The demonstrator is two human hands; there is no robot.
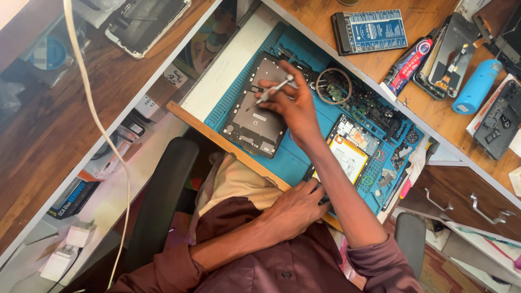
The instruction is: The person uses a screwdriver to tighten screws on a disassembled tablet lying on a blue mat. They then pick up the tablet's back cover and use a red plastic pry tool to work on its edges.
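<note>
My right hand (293, 106) pinches a thin silver screwdriver (271, 93) whose tip points down at a grey opened tablet housing (252, 116). The tablet lies on a blue work mat (290, 160). My left hand (296, 209) rests at the mat's near edge, fingers curled over the end of an opened phone (347, 154) with a yellow-white battery. A ring of wire (333, 86) and several small parts lie just beyond my right hand.
The wooden shelf (325, 21) above the mat carries a blue tester board (372, 30), a glue tube (408, 65), another opened phone (448, 54) and a blue cylinder (477, 86). A white cable (103, 130) hangs at left, above a phone (144, 21).
</note>
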